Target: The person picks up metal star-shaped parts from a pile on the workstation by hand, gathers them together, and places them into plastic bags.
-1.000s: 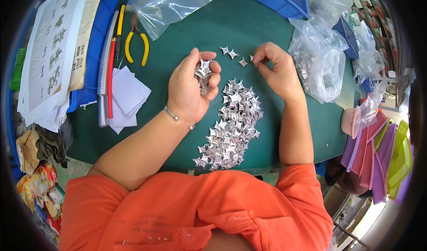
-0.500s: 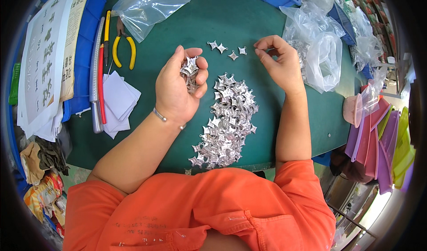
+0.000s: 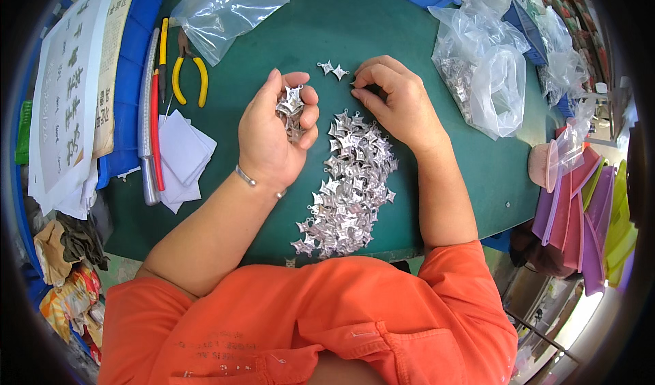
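My left hand point(image 3: 269, 136) is cupped, palm up, with its fingers curled round several silver four-pointed star charms point(image 3: 292, 105). Across from it, my right hand point(image 3: 399, 102) is lowered to the table with thumb and index finger brought close together. A tiny silver bit shows at its fingertips, but what they hold is mostly hidden. Two loose star charms point(image 3: 333, 70) lie just left of those fingertips. Between my forearms a long heap of the same charms point(image 3: 351, 180) runs toward the table's near edge.
Yellow-handled pliers point(image 3: 190, 71), a red-handled tool point(image 3: 157, 132) and white paper slips point(image 3: 184, 156) lie at left beside a blue bin point(image 3: 140, 64). A clear bag point(image 3: 235, 10) is at the far side. Bags of metal parts point(image 3: 477, 78) sit at right, near a pink cup point(image 3: 542, 165).
My right hand has moved left and lower, over the place where two loose charms lay; these no longer show. My left hand stays still with its charms.
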